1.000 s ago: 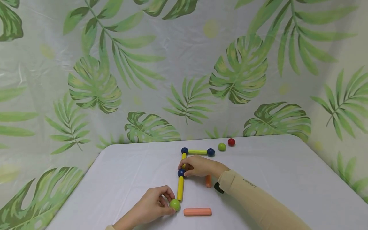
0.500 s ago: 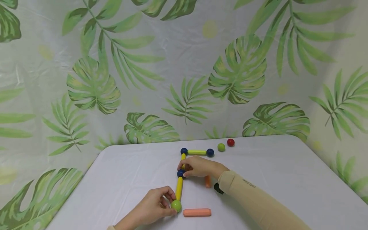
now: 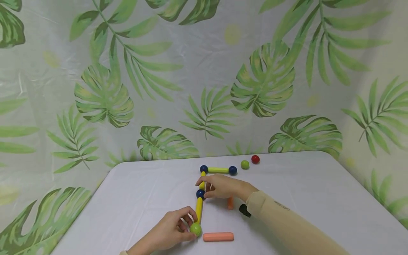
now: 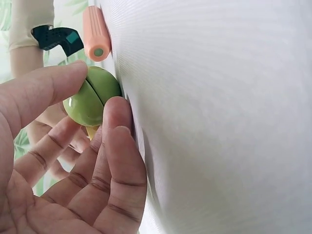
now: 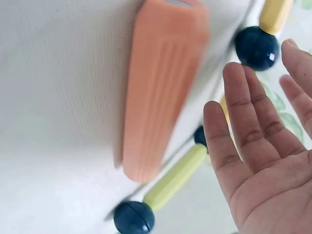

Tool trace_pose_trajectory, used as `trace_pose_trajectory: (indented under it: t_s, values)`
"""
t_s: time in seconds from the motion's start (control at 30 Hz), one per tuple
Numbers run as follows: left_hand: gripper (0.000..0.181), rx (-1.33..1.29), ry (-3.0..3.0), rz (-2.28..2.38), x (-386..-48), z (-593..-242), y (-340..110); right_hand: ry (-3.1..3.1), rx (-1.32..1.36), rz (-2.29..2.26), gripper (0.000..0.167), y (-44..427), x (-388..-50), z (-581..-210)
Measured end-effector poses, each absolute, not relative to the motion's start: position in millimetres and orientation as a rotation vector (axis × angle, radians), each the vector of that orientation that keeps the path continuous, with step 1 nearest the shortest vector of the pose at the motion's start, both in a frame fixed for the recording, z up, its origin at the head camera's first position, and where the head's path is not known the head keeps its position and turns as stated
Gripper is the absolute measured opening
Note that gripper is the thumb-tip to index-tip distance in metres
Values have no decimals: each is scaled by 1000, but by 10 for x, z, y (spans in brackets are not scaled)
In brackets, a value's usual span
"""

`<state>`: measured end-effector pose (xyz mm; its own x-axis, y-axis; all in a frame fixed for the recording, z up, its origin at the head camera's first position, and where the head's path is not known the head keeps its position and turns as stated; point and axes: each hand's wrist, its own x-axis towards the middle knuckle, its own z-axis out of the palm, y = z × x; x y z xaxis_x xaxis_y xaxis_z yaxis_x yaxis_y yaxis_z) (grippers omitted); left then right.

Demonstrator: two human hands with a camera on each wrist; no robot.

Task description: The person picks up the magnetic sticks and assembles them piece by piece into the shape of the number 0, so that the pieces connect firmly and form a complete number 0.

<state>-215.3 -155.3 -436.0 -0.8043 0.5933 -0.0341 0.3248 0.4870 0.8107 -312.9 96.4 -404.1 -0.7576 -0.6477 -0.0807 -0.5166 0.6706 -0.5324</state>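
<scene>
In the head view my left hand [image 3: 173, 226] pinches a green ball [image 3: 196, 229] between thumb and fingers. The ball meets the near end of a yellow stick [image 3: 199, 210], whose far end joins a dark blue ball [image 3: 200, 193]. My right hand [image 3: 223, 186] hovers at that blue ball with its fingers parted. In the right wrist view those fingers are loosely extended, and the blue ball [image 5: 257, 48] shows beyond them. Another yellow stick [image 3: 202, 180] runs on to a far blue ball [image 3: 203, 169], then a yellow-green stick [image 3: 218, 170] and a third blue ball [image 3: 233, 170].
An orange stick [image 3: 218, 237] lies right of the green ball. A second orange stick [image 3: 230, 203] is partly behind my right forearm. Loose green [image 3: 244, 164] and red [image 3: 255, 159] balls sit near the far edge. A black device [image 3: 244, 210] is at the right wrist.
My left hand has brought the green ball slightly right, against the yellow stick's near end. My right hand's fingers have spread and eased away from the blue ball.
</scene>
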Motion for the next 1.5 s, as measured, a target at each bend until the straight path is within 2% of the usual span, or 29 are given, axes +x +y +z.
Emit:
trace_pose_trajectory:
  t_s: [0.17, 0.27, 0.6, 0.93, 1.5]
  values:
    - [32, 767, 2421, 1203, -2149, -4363, -1550, 2636, -945, -714, 22, 1066, -3040, -3955]
    - [32, 752, 2424, 1184, -2143, -4355, -1540, 2618, -970, -709, 16, 1154, -2953, -3896]
    - [31, 745, 2451, 1153, -2149, -4340, -1522, 2498, -945, -779, 19, 1419, -2582, -3816]
    - [28, 741, 2435, 1185, -2135, -4346, -1531, 2442, -888, -813, 22, 1601, -2205, -3946]
    - [28, 729, 2409, 1220, -2128, -4374, -1540, 2444, -796, -807, 19, 1558, -2059, -4084]
